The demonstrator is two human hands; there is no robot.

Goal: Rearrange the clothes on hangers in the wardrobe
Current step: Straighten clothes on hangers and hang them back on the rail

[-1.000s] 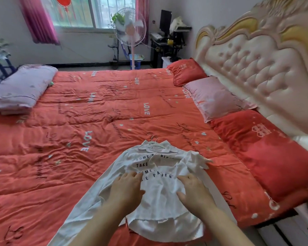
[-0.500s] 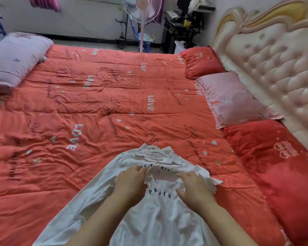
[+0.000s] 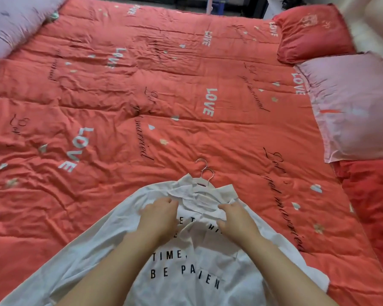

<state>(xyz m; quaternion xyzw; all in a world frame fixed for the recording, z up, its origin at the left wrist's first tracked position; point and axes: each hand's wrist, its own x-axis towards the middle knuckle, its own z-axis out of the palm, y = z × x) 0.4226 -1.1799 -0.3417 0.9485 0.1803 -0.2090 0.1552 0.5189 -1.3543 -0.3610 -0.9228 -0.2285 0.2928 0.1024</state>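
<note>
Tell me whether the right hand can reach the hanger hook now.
Probably yes: the hook lies bare on the quilt beyond the collar of the white shirt, nothing over it, though the right hand now grips that fabric.

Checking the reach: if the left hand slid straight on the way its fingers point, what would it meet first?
Likely the crumpled collar of the white shirt, ahead of the left hand, then the hanger beyond; depth is unclear.
</note>
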